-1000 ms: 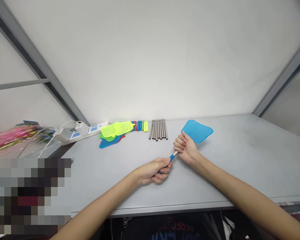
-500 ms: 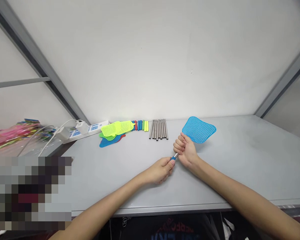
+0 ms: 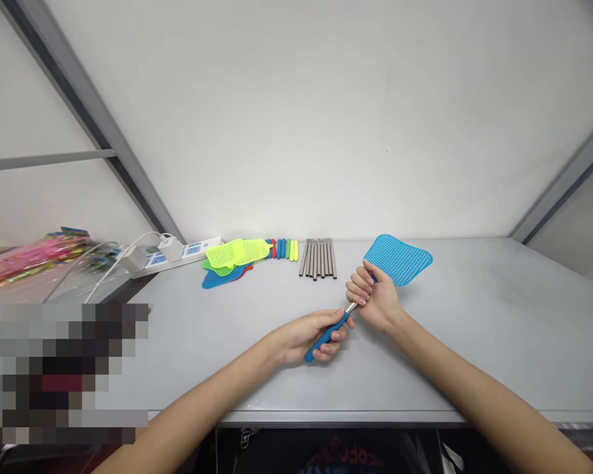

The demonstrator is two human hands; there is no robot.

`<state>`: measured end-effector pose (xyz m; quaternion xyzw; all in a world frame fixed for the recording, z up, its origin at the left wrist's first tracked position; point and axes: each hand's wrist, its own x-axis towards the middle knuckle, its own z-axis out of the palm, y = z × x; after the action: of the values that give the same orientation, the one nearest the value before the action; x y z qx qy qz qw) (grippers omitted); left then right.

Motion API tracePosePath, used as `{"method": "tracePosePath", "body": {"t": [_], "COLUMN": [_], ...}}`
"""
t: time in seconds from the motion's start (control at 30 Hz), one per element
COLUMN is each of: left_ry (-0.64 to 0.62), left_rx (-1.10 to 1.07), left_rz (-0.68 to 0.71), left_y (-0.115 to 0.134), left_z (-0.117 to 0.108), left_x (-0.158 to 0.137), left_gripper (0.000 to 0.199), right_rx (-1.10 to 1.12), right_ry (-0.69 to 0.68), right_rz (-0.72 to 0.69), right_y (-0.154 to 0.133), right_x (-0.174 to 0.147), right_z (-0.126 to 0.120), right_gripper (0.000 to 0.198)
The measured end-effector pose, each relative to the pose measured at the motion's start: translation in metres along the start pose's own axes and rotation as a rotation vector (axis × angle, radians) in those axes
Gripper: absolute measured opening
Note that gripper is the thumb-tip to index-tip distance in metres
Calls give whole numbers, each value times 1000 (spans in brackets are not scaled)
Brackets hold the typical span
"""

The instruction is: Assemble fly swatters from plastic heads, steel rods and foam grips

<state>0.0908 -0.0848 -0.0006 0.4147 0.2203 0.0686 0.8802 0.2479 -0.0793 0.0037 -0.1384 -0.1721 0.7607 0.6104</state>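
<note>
A big white wall stands behind the back edge of my grey table. By the left edge, clear plastic covers blurry pink stuff. I hold a blue swatter above the table, left hand around its handle, right hand gripping its rod. Metal tubes lie near the back edge.

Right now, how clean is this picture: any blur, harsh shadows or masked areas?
Head view: soft, fairly even light, with only faint shadows on the grey table; head view: blue mesh paddle legible, but the pink bundle at far left smeared; head view: a pixelated block masks the lower left.
</note>
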Motion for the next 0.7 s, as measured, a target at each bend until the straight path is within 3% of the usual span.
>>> {"method": "tracePosePath", "body": {"t": [0.13, 0.27, 0.5, 0.7], "left_ry": [-11, 127, 248, 257], "left_rx": [-41, 258, 693, 680], "left_rz": [-91, 0, 90, 75], "left_y": [-5, -11, -18, -19], "left_z": [2, 5, 2, 2], "left_x": [-3, -2, 10, 12], "left_gripper": [18, 31, 40, 40], "right_rx": [59, 57, 21, -90], "right_ry": [135, 239, 308, 268], "right_rz": [25, -63, -145, -148], "right_y": [10, 23, 26, 30], "right_x": [-2, -6, -7, -8], "right_z": [-4, -4, -5, -7], "right_gripper": [41, 40, 39, 39]}}
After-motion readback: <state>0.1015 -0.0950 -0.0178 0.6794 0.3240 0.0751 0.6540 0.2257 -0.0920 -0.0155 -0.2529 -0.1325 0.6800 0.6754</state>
